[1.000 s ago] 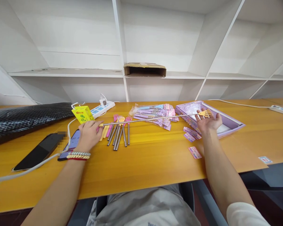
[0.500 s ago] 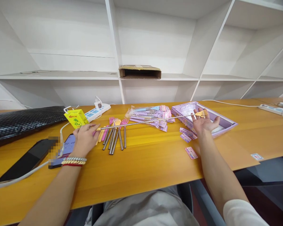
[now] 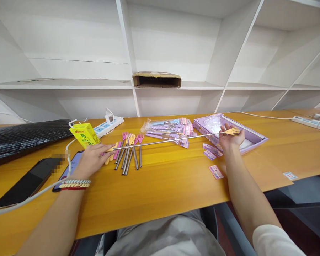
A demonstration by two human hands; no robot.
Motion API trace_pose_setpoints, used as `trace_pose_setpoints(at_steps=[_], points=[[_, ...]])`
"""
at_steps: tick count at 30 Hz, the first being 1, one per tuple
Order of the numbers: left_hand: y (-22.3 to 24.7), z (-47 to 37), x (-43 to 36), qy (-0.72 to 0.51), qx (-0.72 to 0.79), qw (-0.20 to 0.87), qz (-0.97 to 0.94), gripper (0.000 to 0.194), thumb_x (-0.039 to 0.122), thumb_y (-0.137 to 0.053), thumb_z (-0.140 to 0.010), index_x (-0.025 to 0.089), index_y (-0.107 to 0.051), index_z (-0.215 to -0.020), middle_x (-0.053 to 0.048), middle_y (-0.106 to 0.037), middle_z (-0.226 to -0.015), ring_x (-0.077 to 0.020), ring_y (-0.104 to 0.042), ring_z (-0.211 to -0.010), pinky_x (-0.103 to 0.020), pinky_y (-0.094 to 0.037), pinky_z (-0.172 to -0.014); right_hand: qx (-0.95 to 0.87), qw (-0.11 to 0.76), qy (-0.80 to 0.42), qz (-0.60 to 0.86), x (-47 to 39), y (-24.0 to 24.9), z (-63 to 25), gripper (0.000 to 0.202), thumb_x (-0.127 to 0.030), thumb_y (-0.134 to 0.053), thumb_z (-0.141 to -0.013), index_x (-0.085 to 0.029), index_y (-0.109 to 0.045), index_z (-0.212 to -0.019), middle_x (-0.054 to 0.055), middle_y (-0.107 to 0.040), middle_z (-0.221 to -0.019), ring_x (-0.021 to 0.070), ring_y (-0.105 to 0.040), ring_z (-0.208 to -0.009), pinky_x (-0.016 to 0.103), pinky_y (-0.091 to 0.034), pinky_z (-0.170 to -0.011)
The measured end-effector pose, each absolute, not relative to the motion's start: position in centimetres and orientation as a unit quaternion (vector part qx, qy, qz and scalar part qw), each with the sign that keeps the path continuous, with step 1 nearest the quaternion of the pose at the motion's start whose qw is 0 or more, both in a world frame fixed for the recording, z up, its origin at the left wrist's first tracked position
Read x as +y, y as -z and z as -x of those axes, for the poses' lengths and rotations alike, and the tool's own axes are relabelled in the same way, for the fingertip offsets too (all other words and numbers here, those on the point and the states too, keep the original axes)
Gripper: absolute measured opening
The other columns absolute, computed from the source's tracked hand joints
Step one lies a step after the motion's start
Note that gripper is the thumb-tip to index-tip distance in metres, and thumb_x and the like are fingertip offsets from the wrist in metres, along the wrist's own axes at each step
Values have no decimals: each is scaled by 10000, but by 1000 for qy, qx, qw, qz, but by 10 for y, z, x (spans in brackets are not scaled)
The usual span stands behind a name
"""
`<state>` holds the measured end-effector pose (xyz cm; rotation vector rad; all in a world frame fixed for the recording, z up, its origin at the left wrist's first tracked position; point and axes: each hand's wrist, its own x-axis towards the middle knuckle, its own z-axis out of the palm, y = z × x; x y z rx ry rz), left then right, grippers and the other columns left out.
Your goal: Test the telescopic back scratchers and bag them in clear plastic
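Clamping its fingers on the handle end, my left hand (image 3: 94, 158) holds the back scratcher (image 3: 170, 140) above the counter (image 3: 170, 188), between rear and front edges; my right hand (image 3: 230, 140), palm up, fingers apart, is at the yellow claw, near the purple box (image 3: 260, 139).

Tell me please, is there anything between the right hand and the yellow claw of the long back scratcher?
Nothing visible: the yellow claw is right at the open right hand. The left hand holds the back scratcher at its other end; the purple box lies behind, not between.
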<state>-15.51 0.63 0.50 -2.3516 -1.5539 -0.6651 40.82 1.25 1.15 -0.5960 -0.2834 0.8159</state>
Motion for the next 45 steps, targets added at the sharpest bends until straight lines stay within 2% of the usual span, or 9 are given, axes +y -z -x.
trace_pose_setpoints(at_steps=[5, 11, 17, 21, 25, 28, 32, 38, 45], points=[[-1, 163, 5, 219, -551, 85, 800, 373, 481, -450, -822, 277, -648, -1063, -14, -637, -1140, -234, -547, -1102, -318, -415, -919, -147, 872, -375, 279, 11, -15, -409, 296, -386, -240, -827, -202, -470, -797, 48, -563, -847, 105, -547, -602, 254, -439, -500], [-10, 156, -4, 184, -568, 139, 790, 394, 499, -425, -837, 244, -635, -1053, -26, -640, -1129, -228, -593, -1009, -295, -446, -792, -214, 860, -367, 283, 5, -17, -407, 288, -379, -288, -779, -231, -495, -914, 43, -578, -944, 124, -543, -637, 268, -408, -508], [-24, 124, -16, 60, -568, 169, 803, 440, 530, -344, -855, 201, -637, -843, -69, -671, -813, -248, -617, -760, -297, -385, -602, -236, 848, -385, 279, 8, -18, -391, 280, -319, -337, -763, -262, -471, -1001, 34, -597, -1009, 124, -571, -661, 267, -429, -523], [-25, 90, -24, 43, -590, 161, 790, 431, 512, -336, -844, 194, -618, -775, -88, -661, -751, -262, -614, -727, -313, -378, -585, -298, 812, -375, 332, 13, -20, -352, 280, -357, -413, -776, -268, -449, -1039, 14, -625, -898, 138, -580, -595, 278, -449, -494], [-28, 68, -30, 33, -603, 156, 782, 383, 422, -333, -846, 186, -624, -766, -98, -664, -732, -267, -624, -691, -328, -393, -562, -463, 734, -320, 381, 6, -15, -297, 257, -448, -499, -791, -220, -511, -910, 22, -629, -809, 125, -550, -543, 268, -452, -498], [-35, 53, -35, 28, -607, 168, 776, 373, 378, -328, -846, 173, -634, -788, -109, -670, -731, -269, -637, -681, -336, -412, -565, -564, 637, -311, 425, -9, -6, -260, 349, -530, -418, -836, -205, -536, -791, 42, -611, -732, 137, -535, -545, 267, -422, -492], [-41, 18, -43, 14, -567, 155, 809, 356, 306, -324, -850, 154, -646, -826, -120, -667, -701, -270, -646, -667, -343, -432, -567, -694, 514, -259, 432, -30, 4, -223, 379, -516, -396, -854, -204, -557, -712, 15, -531, -577, 143, -489, -529, 280, -391, -530], [-37, -32, -54, 27, -549, 136, 824, 331, 257, -330, -856, 139, -637, -827, -138, -644, -650, -285, -650, -637, -350, -447, -545, -691, 542, -186, 440, -35, 9, -212, 332, -430, -389, -870, -199, -582, -732, 10, -501, -567, 140, -450, -519, 282, -361, -537], [-35, -55, -44, 35, -545, 108, 830, 295, 315, -361, -864, 131, -590, -885, -136, -642, -710, -285, -650, -689, -354, -452, -579, -657, 528, -265, 469, -6, 19, -237, 221, -394, -492, -808, -193, -556, -742, -3, -524, -606, 134, -462, -559, 261, -363, -549]])
